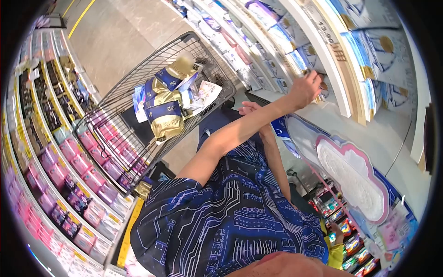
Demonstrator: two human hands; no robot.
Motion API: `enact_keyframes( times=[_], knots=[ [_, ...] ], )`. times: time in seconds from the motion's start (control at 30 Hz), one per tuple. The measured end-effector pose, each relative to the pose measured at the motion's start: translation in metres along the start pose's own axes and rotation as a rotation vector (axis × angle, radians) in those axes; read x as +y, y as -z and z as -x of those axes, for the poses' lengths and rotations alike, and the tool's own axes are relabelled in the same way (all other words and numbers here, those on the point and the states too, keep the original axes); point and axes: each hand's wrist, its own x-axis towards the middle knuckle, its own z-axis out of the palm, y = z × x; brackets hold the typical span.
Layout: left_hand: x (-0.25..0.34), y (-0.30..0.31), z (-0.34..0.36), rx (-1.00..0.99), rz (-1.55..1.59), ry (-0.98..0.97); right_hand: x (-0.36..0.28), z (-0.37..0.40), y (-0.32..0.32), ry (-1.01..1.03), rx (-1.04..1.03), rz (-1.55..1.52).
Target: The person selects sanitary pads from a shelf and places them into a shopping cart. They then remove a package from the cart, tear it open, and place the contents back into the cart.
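My left arm crosses in front of my body to the shelf on the right. My left hand [305, 90] is at the front of a row of white and blue packages [312, 57], its fingers curled against them; whether it grips one is hidden. Lower down, behind that forearm, my right hand [251, 108] hangs with loosely bent, parted fingers and no object visible in it. To the left stands a wire shopping cart [121, 85]. Inside it lie gold and blue packs [164, 113] and a white printed package [208, 92].
Left of the cart, long shelves [57, 152] carry rows of pink, purple and dark packages. A pad-shaped display panel [353, 177] stands on the right. Below it are colourful goods [353, 235] and a person's yellow sleeve [340, 254]. Tiled floor [124, 27] extends beyond the cart.
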Motion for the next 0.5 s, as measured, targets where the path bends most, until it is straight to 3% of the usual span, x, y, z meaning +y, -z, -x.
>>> enact_keyframes(
  times=[0.17, 0.37, 0.47, 0.5],
  knots=[
    [0.001, 0.007, 0.002, 0.134, 0.071, -0.034, -0.018, 0.002, -0.014, -0.088, 0.042, 0.096],
    [-0.009, 0.043, 0.025, 0.064, 0.222, 0.069, -0.004, -0.01, -0.032, -0.084, 0.026, 0.157],
    [-0.03, 0.072, 0.052, 0.195, 0.246, 0.205, 0.013, -0.015, -0.024, -0.019, 0.02, 0.136],
    [-0.038, 0.103, 0.062, 0.143, 0.221, 0.38, 0.012, -0.015, -0.024, -0.032, 0.033, 0.135]
  ],
)
